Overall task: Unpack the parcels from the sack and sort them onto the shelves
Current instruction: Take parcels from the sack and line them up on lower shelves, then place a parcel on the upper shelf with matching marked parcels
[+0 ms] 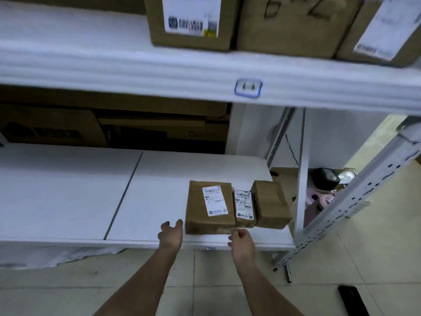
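Three brown parcels in a row at front right corner of lower shelf (159, 179): large parcel (209, 208), small parcel (244, 208), end parcel (271, 204). Left hand (170, 233) spread, touching nothing. Right hand (241, 242) grip state: cannot tell. Risk: end parcel overhanging right edge; sideways nudge likely tips it off.

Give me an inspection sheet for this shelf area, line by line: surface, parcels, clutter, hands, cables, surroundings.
Surface: white lower shelf, mostly bare at left.
Job's things: three brown parcels side by side at its right front: large parcel, narrow parcel, plain parcel.
Clutter: dark object on the floor.
Grippers: left hand open by the large parcel's corner; right hand loosely curled, holding nothing.
Cables: thin black cable behind the shelf.
Surroundings: upper shelf with cardboard boxes; tiled floor.
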`<state>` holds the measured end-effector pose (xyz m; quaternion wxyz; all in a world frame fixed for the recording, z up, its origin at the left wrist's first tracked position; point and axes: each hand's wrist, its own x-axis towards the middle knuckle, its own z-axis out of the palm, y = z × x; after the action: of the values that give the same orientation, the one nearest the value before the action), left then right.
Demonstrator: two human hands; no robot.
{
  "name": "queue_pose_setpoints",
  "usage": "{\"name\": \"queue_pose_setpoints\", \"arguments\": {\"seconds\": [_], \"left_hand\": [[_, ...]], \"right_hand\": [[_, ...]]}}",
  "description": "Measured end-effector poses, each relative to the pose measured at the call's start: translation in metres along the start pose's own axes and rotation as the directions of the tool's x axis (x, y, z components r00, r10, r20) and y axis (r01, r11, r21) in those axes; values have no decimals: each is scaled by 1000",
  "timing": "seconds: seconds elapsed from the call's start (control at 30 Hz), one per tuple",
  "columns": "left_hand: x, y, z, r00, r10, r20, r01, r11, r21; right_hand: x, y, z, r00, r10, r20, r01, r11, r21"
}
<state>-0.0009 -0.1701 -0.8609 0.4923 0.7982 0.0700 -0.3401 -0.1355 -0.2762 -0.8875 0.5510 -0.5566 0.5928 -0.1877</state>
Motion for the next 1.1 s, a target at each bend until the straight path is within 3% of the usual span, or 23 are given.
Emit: {"name": "queue_pose_setpoints", "arguments": {"seconds": [0.2,0.37,0.6,0.83,1.1], "left_hand": [[-97,87,-58,992,-81,101,74,995,73],[-171,157,-128,981,-178,71,180,983,-27],[-242,221,-248,972,-209,-103,187,963,-196],[-279,229,-378,912,-247,-327,109,915,-388],[-290,189,-519,828,-329,-454,56,854,-517]], "right_hand": [[-84,-131,-29,894,137,427,-77,985,-155],[-162,-247,-31,768,292,570,-44,912,-408],[-262,-368,17,677,234,698,207,850,-485],[-358,-425,105,510,193,838,447,773,-450],[-462,-431,218,320,169,932,625,702,-341]]}}
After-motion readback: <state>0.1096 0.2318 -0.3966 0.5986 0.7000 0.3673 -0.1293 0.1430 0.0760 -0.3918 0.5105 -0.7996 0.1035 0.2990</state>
